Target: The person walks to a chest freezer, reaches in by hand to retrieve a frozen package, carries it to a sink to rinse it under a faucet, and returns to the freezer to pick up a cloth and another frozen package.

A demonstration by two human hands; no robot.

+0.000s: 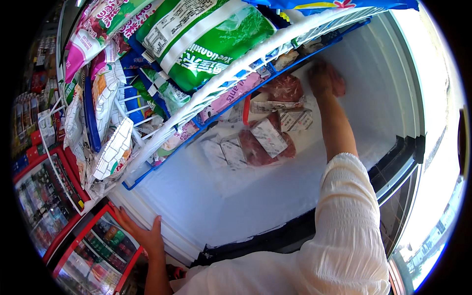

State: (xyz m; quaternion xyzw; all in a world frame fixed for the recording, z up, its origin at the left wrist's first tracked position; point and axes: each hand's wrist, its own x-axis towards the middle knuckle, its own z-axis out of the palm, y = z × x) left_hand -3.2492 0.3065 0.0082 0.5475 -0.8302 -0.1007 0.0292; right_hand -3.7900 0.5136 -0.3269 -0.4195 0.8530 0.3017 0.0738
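My right arm, in a white sleeve, reaches deep into a white chest freezer [275, 196]. At its far right corner my right hand [320, 78] is closed on a pack of red frozen meat [337, 81]; its fingers are partly hidden and blurred. To the left of that hand lie several more clear packs of meat, among them a dark red pack [285, 88] and a pack with a white label [250, 150]. My left hand [142, 232] is open, its fingers spread beside the freezer's left rim, holding nothing.
A frosted white wire basket [216, 101] with a blue lower edge hangs across the freezer, heaped with a green bag [211, 39] and other colourful packets. Red-framed display cases [98, 250] with small packs stand at lower left. Bright daylight comes in at right.
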